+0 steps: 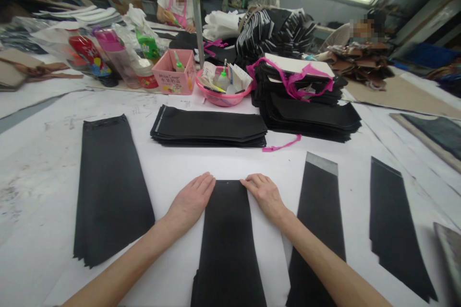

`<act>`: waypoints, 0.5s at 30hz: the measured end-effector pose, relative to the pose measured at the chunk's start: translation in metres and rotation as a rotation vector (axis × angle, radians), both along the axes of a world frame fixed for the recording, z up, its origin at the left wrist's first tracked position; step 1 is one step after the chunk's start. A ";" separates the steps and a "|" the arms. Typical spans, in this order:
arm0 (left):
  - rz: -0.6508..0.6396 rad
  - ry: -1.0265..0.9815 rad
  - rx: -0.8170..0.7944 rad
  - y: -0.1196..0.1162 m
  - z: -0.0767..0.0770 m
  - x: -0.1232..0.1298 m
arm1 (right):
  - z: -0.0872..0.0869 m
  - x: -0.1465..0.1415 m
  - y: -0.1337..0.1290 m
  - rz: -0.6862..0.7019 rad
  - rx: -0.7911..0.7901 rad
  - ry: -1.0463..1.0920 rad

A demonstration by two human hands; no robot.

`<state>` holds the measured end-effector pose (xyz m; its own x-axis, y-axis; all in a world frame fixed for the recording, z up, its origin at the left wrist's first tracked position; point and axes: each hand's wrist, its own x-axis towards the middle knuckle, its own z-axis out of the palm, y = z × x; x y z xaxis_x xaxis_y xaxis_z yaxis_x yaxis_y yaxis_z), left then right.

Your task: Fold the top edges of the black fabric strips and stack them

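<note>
A long black leather-like panel point(230, 240) lies in front of me on the white table, its near end cut off by the frame. My left hand point(194, 196) is at its far left corner, fingers pressed together on the edge and thumb hidden. At the far right corner, my right hand point(264, 194) pinches the edge between thumb and fingers. Right of it lies another black panel point(320, 211) with a grey band at its far end, partly under my right forearm. Further right is a third stack of black panels point(396, 220). A fanned black stack point(110, 192) lies to the left.
Beyond my hands sits a neat black stack point(209, 127), beside a taller pile point(309, 115) tied with pink cloth. A pink basket point(225, 99), a pink box point(175, 76) and several bottles stand behind. Other people sit at the far side.
</note>
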<state>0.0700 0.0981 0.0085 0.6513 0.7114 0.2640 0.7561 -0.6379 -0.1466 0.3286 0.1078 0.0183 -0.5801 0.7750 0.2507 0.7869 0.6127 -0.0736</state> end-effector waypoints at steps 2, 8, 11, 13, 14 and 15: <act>-0.004 -0.019 0.003 0.000 -0.003 -0.002 | 0.000 0.002 0.000 -0.005 -0.005 0.000; 0.008 -0.024 0.007 -0.003 -0.008 -0.010 | -0.002 0.003 -0.001 -0.025 -0.021 0.024; 0.017 -0.016 0.002 -0.004 -0.009 -0.013 | -0.003 0.003 -0.002 -0.038 -0.022 0.045; 0.015 -0.019 0.009 -0.004 -0.011 -0.014 | -0.004 0.003 -0.003 -0.048 -0.014 0.059; 0.017 -0.026 0.014 -0.004 -0.012 -0.014 | -0.004 0.003 -0.003 -0.052 -0.008 0.066; 0.019 -0.035 0.019 -0.004 -0.013 -0.014 | -0.004 0.003 -0.004 -0.057 -0.001 0.073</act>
